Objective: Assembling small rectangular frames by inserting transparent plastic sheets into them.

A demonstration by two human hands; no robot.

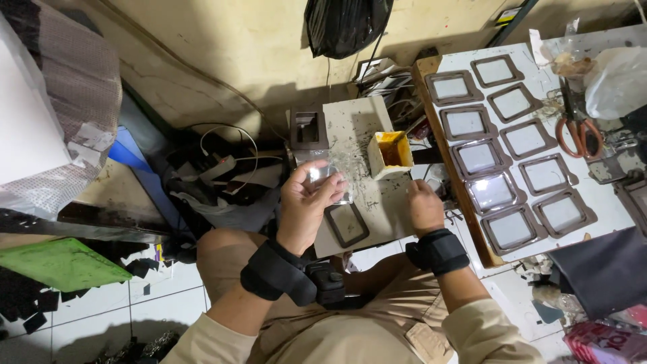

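Head view, looking down over my lap: my left hand (306, 202) is raised above a small work board (357, 128), its grip closed on a clear plastic sheet (323, 176) pinched between thumb and fingertips, the sheet catching the light; my right hand (424, 207) rests on the right edge of the same board, fingers curled together into a loose fist, and I cannot tell whether anything is inside it; both wrists carry black straps; on the board, just below the left hand, lies one dark brown frame (347, 224), and at the far left corner stands another brown frame piece (308, 129); a small open carton of yellow glue (391, 154) sits near the board's far right edge, well clear of both hands; to my right, a white desk (610, 202) carries two rows of brown frames with pale windows (502, 145), laid side by side; orange-handled scissors (575, 131) lie beyond them, beside a white plastic bag (617, 81); a green sheet (60, 263) lies on the tiled floor at my left.
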